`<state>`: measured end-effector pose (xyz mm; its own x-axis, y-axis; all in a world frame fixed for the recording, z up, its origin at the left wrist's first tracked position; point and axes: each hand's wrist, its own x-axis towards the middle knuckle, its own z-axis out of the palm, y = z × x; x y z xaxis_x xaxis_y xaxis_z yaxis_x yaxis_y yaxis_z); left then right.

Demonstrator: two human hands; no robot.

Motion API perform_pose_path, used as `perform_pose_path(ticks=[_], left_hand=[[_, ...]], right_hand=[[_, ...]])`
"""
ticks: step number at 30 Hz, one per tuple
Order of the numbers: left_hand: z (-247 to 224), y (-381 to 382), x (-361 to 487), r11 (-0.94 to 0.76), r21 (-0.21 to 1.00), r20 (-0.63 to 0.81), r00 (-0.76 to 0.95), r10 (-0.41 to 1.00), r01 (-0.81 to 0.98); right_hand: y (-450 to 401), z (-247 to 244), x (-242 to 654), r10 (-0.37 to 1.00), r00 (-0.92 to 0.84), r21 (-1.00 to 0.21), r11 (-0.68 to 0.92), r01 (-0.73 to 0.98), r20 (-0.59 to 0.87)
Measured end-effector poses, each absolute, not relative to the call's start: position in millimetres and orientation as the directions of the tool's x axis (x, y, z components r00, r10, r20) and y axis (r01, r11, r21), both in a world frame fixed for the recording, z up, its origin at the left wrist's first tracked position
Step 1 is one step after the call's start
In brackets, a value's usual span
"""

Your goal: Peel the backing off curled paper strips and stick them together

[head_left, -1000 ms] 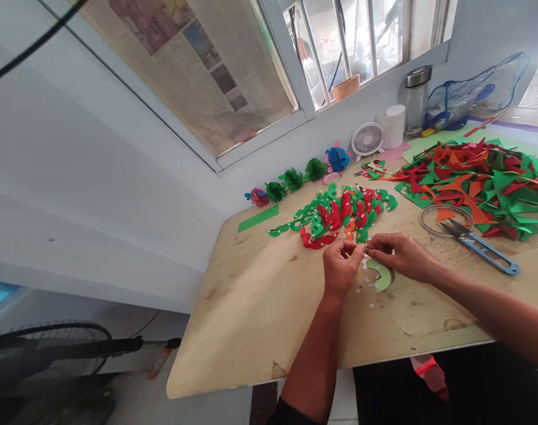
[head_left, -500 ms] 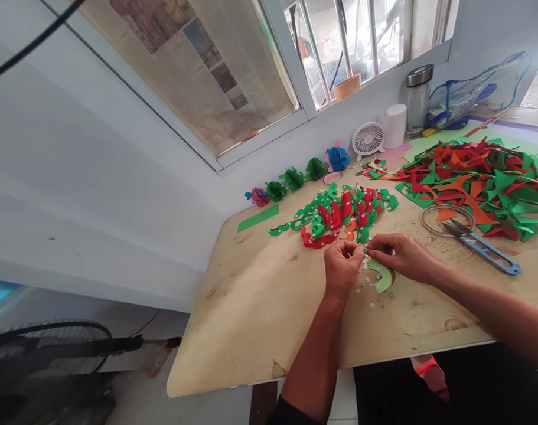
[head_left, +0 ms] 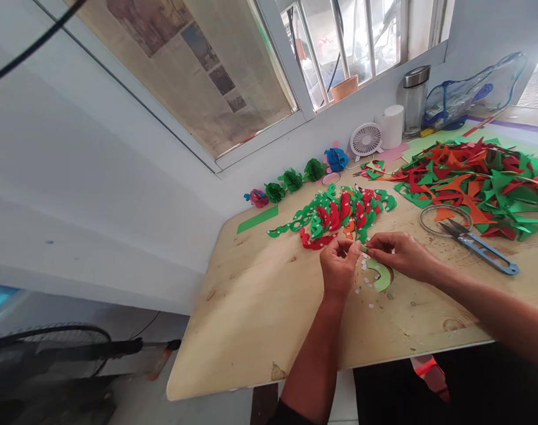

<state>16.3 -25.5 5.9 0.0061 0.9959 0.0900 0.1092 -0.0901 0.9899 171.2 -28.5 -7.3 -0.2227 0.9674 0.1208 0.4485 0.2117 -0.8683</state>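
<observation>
Left hand: fingertips close together; grip unclear
Right hand: pinches green paper, mostly hidden
Pale-green arc: upper end hidden

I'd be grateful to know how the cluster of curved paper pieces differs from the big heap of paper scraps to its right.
The curved pieces have rounded, arc-like outlines, while the scrap heap is full of jagged, pointed shapes. Small white squares dot the curved pieces; none are distinguishable on the scrap heap. The scrap heap also spreads wider than the curved pieces. Both mix red, green and orange.
</observation>
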Motion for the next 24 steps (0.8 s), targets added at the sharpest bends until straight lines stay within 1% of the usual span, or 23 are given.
perform_pose_path(ticks=[3,6,11,18,21,24], left_hand=[[5.5,-26.6,17.7,-0.079,0.988,0.073,0.048,0.996,0.134],[3.7,-25.0,18.0,-0.084,0.984,0.077,0.049,0.996,0.157],[-1.4,-21.0,15.5,-0.044,0.992,0.036,0.069,0.997,0.116],[0.8,-25.0,15.7,-0.111,0.97,0.102,0.054,0.993,0.217],[2.0,-25.5,16.2,-0.114,0.973,0.105,0.057,0.993,0.2],[1.1,-23.8,15.7,-0.09,0.988,0.083,0.058,0.995,0.123]], right_hand=[[-29.7,-5.8,170.9,0.967,-0.228,-0.855,0.215,0.472,0.118],[-30.4,-4.7,170.8,0.965,-0.232,-0.834,0.23,0.501,0.126],[-30.0,-5.5,171.0,0.965,-0.217,-0.829,0.24,0.505,0.147],[-30.2,-5.4,170.5,0.966,-0.21,-0.827,0.238,0.51,0.149],[-30.1,-5.0,170.0,0.969,-0.206,-0.844,0.22,0.489,0.133],[-29.1,-5.0,170.5,0.97,-0.206,-0.862,0.213,0.459,0.13]])
